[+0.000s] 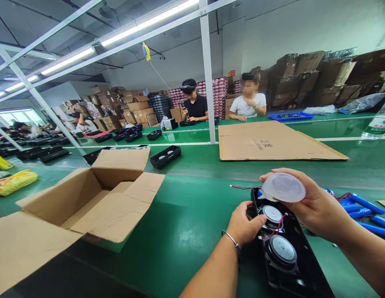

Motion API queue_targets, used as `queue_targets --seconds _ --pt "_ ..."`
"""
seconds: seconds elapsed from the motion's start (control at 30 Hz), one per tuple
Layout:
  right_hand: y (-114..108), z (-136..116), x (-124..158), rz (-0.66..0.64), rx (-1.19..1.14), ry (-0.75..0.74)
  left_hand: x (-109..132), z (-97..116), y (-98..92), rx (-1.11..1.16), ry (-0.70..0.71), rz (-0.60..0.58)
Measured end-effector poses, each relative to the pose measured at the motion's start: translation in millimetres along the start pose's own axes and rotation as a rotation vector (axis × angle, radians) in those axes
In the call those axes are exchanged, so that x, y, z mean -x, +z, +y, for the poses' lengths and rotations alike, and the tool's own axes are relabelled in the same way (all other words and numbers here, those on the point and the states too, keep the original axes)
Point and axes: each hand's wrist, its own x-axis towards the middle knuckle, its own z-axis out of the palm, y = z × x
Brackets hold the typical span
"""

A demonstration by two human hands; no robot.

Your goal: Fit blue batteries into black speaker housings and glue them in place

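The right grip (313, 207), lower right, closes around a milky bottle (284, 187). Beside it, the left grip (244, 224) clasps a black case (305, 256).

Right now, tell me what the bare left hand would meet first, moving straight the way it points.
The left hand would probably first meet the long black plastic housing it seems to touch, then the farther round silver speaker; depth is unclear.

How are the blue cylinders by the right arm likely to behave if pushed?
The blue cylinders would probably roll, being round-sided. Their smooth, shiny surfaces may feel slippery. The red wires among them look thin and could snag or drag a neighbour along, though the connections aren't clear.
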Motion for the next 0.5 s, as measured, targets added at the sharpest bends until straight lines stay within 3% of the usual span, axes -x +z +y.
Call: queue_targets --seconds 0.27,0.5 --pt "-2.0 -1.0 1.6 0.013 -0.015 -0.002 0.6 5.6 1.3 -0.067 -0.004 0.066" --pt "-1.7 1.3 1.5 0.020 -0.047 0.004 -4.0 4.1 4.2 0.027 0.010 0.084"
